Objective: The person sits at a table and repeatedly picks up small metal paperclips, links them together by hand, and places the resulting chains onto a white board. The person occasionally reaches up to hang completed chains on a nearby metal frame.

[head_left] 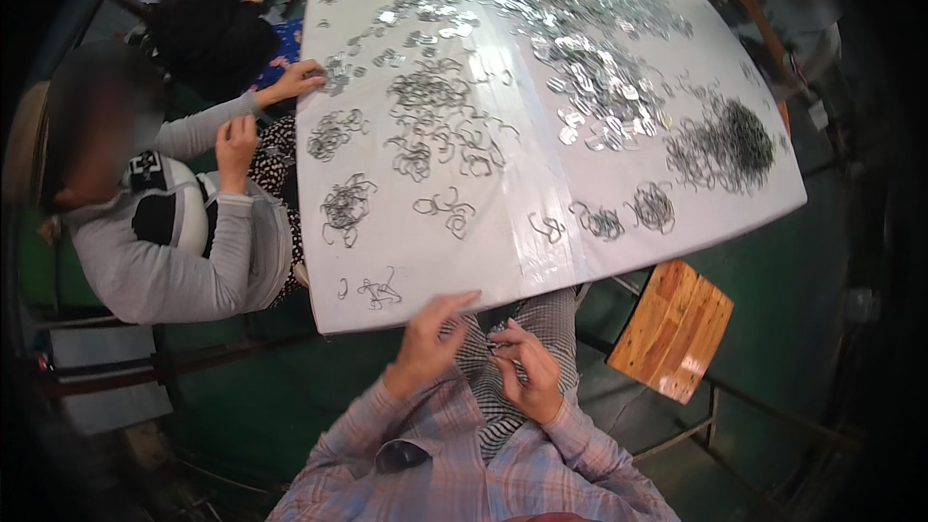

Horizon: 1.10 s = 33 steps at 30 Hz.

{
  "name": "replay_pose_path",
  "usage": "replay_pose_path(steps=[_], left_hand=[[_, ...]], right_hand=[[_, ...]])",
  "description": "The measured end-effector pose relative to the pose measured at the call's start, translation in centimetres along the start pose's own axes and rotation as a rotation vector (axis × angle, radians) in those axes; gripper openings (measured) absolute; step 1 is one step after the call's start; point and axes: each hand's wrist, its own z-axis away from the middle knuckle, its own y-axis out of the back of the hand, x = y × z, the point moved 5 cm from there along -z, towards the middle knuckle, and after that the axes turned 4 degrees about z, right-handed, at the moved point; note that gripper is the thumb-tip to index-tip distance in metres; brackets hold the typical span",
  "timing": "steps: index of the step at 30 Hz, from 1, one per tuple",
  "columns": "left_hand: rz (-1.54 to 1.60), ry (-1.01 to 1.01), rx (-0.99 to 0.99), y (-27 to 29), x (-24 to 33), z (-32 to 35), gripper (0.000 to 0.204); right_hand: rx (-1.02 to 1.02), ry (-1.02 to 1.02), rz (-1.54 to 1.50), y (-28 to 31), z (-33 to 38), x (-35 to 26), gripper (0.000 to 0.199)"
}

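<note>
My left hand (428,343) is above my lap at the near table edge, slightly blurred. Its fingers stretch toward the right, apart from the thumb, and I see nothing in them. To its right, my right hand (530,372) is closed in a pinch over my striped trousers. Between its fingertips is a small shiny metal piece (497,333), too small to make out fully. Nearest to my hands on the white-covered table (435,275) are a few dark bent wire hooks (379,290) at the left corner and more wire hooks (549,227) near the middle.
Several piles of wire hooks (720,147) and a wide heap of flat shiny metal pieces (599,87) cover the table. A wooden stool (674,329) stands at the right. One person (193,232) sits close on the left; others sit at the far left and far right.
</note>
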Motion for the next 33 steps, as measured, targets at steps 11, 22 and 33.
replay_pose_path(steps=[11, 22, 33], left_hand=[[-0.212, -0.401, -0.160, -13.6, -1.1, -26.4, 0.021], [-0.330, -0.291, -0.146, -17.1, -4.1, -28.5, 0.012], [0.125, 0.054, -0.183, -2.2, 0.5, -3.6, 0.017]], right_hand=[[-0.015, 0.023, 0.003, 0.4, 1.1, 2.7, 0.017], [-0.065, -0.012, 0.032, -0.6, 1.7, 3.4, 0.016], [-0.029, -0.036, 0.038, -0.4, 0.6, 2.9, 0.013]])
